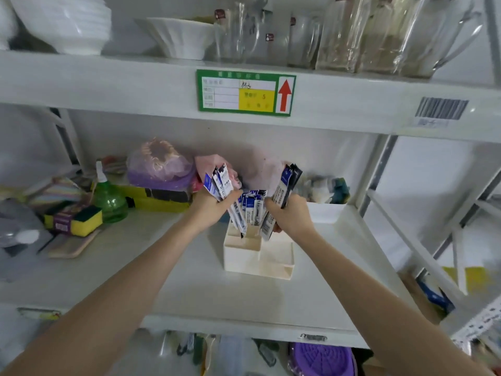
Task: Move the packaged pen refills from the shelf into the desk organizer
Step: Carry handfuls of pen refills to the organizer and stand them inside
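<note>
A cream desk organizer [257, 260] stands on the white shelf [189, 289], its lower front compartment showing nothing inside. Several packaged pen refills [250, 206] in blue, white and black wrappers stand in its taller back slots. My left hand [211, 206] grips a fanned bunch of refill packs [221, 183] just above the organizer's left back corner. My right hand [288, 213] holds another bunch of refill packs [284, 191] above the right back corner, their lower ends reaching down toward the slots.
At the left of the shelf lie yellow-green sponges [74, 218], a green spray bottle [109, 198] and cloths. Purple and pink bagged items [160, 165] sit behind. White bowls [67, 20] and glass jugs [352, 31] fill the shelf above; a purple basket [322, 359] is below.
</note>
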